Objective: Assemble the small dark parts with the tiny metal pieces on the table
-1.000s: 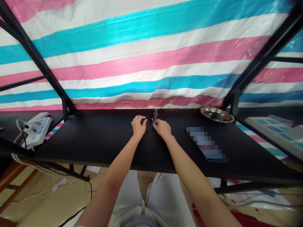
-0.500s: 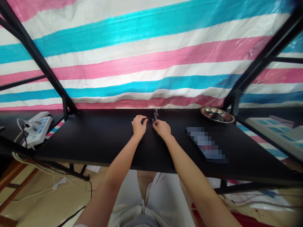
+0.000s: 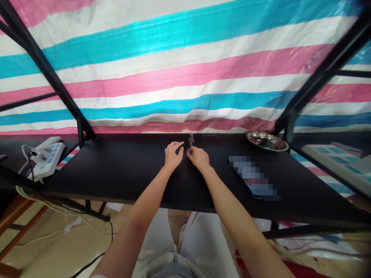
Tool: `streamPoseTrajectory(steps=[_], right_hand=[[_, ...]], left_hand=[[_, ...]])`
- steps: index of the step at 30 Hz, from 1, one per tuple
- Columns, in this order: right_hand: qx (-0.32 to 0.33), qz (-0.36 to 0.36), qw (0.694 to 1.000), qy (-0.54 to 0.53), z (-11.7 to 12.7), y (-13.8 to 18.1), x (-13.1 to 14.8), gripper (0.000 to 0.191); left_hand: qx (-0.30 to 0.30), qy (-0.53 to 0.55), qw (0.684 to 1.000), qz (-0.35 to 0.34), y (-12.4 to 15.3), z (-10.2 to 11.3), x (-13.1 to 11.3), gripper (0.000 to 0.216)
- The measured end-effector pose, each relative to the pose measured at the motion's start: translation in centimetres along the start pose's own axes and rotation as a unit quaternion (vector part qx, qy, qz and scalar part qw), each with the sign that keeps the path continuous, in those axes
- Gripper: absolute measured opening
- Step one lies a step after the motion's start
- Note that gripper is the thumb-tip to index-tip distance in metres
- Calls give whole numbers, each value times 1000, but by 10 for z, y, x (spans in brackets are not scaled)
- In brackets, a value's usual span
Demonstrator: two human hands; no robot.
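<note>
Small pale cluster (image 3: pixel 191 139) just beyond right grip (image 3: pixel 199 157), near left grip (image 3: pixel 173 155); cannot tell if either clamped.

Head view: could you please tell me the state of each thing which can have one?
Left hand: fingers curved; grip unclear.
Right hand: fingers bent, thumb and forefinger close together; any held piece too small to tell.
Small clear pieces: grouped just beyond the right hand.
Metal tray: face up, near the back edge.
Pixelated item: lying flat.
Left power strip: plugged into.
Striped sheet: hanging, creased.
</note>
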State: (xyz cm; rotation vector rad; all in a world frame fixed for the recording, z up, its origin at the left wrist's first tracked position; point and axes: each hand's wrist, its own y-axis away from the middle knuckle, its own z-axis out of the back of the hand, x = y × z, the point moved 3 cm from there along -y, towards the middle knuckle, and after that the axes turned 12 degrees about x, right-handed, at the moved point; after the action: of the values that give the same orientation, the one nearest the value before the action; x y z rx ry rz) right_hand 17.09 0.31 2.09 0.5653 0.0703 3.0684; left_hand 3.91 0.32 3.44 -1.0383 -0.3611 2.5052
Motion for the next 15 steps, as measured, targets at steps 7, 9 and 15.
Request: streamPoseTrajectory(steps=[7, 9, 15], right_hand=[[-5, 3, 1000, -9, 2, 2, 4, 22], [-7, 6, 1000, -12, 3, 3, 5, 23], [-35, 42, 998, -25, 5, 7, 10, 23]], left_hand=[[-5, 45, 999, -4, -1, -3, 4, 29], [-7, 53, 999, 0, -1, -5, 6, 26], [-3, 94, 995, 29, -4, -11, 16, 11]])
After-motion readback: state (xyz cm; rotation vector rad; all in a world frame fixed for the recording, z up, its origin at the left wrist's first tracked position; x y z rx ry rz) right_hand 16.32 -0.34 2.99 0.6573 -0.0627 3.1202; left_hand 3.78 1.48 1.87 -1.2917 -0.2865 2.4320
